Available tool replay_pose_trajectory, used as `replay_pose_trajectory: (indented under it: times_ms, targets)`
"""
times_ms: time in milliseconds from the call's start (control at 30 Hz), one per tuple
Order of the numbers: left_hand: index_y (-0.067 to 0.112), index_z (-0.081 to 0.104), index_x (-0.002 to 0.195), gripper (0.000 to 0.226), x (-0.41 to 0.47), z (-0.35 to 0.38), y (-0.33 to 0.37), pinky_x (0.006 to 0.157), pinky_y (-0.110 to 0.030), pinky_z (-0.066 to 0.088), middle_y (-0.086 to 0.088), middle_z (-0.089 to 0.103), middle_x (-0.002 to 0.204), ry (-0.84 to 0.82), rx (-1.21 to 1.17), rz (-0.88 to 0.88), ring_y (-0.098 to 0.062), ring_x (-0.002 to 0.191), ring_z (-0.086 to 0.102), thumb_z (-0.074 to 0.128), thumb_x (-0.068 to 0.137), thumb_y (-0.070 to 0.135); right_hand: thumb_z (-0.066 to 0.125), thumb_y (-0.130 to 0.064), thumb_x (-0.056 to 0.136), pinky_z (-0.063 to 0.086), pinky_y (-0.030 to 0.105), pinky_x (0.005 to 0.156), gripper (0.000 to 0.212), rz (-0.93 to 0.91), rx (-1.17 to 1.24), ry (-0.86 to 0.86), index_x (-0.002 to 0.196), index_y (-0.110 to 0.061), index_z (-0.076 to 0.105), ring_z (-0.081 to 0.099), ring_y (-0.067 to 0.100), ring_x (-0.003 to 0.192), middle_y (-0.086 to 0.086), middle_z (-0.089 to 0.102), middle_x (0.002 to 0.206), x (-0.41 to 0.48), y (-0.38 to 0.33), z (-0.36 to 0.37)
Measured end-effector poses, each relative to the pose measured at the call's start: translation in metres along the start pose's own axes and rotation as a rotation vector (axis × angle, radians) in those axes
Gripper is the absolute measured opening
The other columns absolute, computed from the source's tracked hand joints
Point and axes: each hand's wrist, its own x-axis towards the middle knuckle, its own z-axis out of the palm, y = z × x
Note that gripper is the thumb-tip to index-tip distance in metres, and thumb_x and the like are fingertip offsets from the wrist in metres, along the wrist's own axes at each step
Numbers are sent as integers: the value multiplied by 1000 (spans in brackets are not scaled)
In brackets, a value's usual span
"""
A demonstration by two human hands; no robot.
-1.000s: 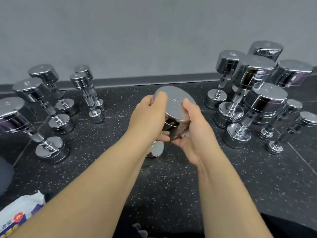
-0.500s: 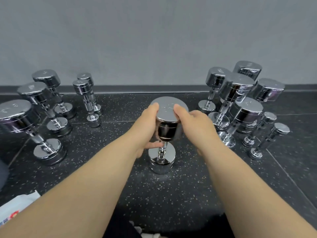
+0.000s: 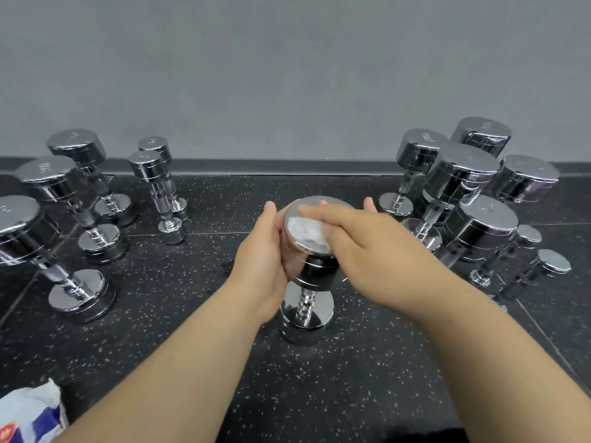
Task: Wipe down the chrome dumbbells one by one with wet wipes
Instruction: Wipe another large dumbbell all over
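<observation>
1. The dumbbell (image 3: 305,302), tilted in the air a second ago, now stands upright on the floor.
2. The right hand (image 3: 361,247) has moved onto its top and presses a white wipe (image 3: 305,230) flat.

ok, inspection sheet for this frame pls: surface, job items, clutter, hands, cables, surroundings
Surface: black speckled rubber floor, tile seams visible.
Job's things: centre dumbbell stands on end; a white wet wipe lies on its top face. Left group of five dumbbells on end; right cluster is larger and tightly packed. Wet wipe pack at the near-left corner.
Clutter: nothing seen.
Grippers: left hand grips the side of the centre dumbbell's top head; right hand presses the wet wipe down with straight fingers.
Cables: nothing seen.
Surroundings: grey wall with a dark baseboard.
</observation>
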Motion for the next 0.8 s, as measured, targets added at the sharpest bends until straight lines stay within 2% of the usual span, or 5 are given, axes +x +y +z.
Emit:
replay_pose_trajectory:
  times_ms: [67,167,300,433,800]
  targets:
    - [18,66,121,56,3,0,-2,70,-25,54,-4,75,108,-43,3,-14,-11,88,72,21,106,47,26,-13,105,-14,21,118,51,76,-134,-13,149,-35,37,22,-3,145,-17,42,151,15,6,-5]
    - [20,66,122,55,6,-4,-3,75,-22,53,-7,73,114,-57,-21,-17,-10,93,70,22,105,50,30,-16,105,-12,43,122,57,85,-359,-86,157,-31,13,-5,9,152,-13,3,165,31,-2,2]
    - [15,58,133,62,3,-9,-1,106,-41,41,-14,66,128,-88,-143,-77,-24,122,60,22,103,56,19,-51,103,-13,42,121,58,24,-333,-227,158,-36,5,-12,4,150,-23,-6,162,1,-10,0]
    - [11,54,137,67,0,-8,0,113,-48,36,-13,65,129,-111,-227,-76,-29,124,59,18,103,56,15,-49,104,-11,47,120,59,245,-361,-152,158,-31,1,-13,13,151,-16,-9,164,12,1,-13]
    - [13,60,130,71,-4,-8,0,92,-33,53,-7,73,111,-141,-185,-75,-16,101,70,18,100,62,16,-54,102,-12,50,121,68,230,-434,-175,158,-25,-8,-20,15,150,-9,-17,164,19,-8,-1]
